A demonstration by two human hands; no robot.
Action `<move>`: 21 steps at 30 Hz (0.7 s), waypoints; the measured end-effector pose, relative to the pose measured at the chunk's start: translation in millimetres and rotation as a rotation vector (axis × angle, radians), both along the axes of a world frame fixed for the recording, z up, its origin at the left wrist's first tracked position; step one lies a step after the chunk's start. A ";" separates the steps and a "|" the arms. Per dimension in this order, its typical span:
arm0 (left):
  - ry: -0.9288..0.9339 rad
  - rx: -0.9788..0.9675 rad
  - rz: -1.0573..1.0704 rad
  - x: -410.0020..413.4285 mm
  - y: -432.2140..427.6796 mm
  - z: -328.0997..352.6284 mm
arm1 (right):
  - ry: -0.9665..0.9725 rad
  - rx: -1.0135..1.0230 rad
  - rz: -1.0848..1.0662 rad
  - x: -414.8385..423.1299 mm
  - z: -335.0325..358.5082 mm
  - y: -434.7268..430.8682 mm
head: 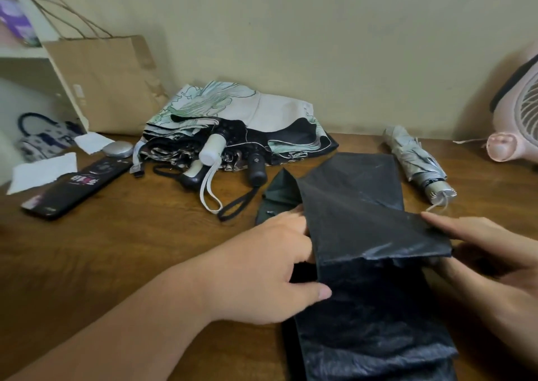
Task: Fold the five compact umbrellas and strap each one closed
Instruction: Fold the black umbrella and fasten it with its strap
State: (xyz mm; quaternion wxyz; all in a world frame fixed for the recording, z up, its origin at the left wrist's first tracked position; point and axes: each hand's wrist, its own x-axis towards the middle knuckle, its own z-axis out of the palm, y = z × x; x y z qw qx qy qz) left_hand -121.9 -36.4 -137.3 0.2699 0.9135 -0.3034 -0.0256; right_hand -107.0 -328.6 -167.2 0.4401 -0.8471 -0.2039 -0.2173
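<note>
Your left hand (262,267) grips the black umbrella (364,211) by its left edge. Your right hand (500,264) pinches the right edge (table (116,249) beneath).

No legible text. Just white and pink lettering on the black case (76,187), left of the umbrella pile (233,130), too blurred to read.

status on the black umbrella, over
Left hand, right hand both grip black umbrella, mid-fold, unstrapped. Silver umbrella rolled, to the right. Unfolded pile behind, nothing blocking.
</note>
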 end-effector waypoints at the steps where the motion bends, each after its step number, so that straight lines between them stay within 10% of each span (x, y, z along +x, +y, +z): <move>1: -0.005 -0.007 -0.020 1.4 1.9 0.7 | -0.021 -0.006 0.023 -0.1 0.0 0.2; 11: -0.052 -0.175 0.254 32.3 24.1 1.0 | 0.454 0.657 0.149 -0.9 7.7 3.9; 21: -0.241 -0.190 0.454 36.5 22.1 -5.1 | 0.548 0.767 0.403 0.8 21.0 -1.0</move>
